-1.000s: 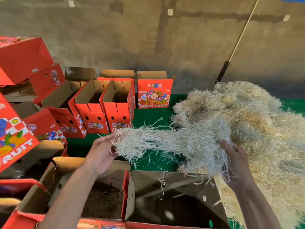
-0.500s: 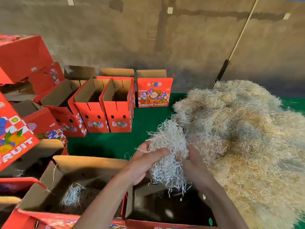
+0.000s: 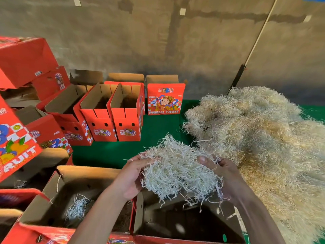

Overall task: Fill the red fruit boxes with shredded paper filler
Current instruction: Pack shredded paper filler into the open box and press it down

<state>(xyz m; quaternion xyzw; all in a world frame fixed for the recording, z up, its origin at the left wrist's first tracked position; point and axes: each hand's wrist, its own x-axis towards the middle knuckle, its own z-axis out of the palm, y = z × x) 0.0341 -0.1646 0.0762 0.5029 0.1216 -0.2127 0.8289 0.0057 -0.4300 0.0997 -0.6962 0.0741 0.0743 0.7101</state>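
Both hands, left (image 3: 131, 176) and right (image 3: 223, 175), cupped one wad of shredded paper (image 3: 177, 171), fingers curled round it in a two-sided grip, directly above the open red box (image 3: 184, 224), presumably so loose strands would fall inside. Bulk pile (image 3: 263, 138) lay just right.

A packing area, probably a warehouse or storeroom: bare stained concrete wall (image 3: 158, 41), green mat (image 3: 158, 131) on the floor, stacks of open red fruit boxes (image 3: 128, 127) printed "FRESH FRUIT", and a big heap of shredded paper filler (image 3: 263, 138).
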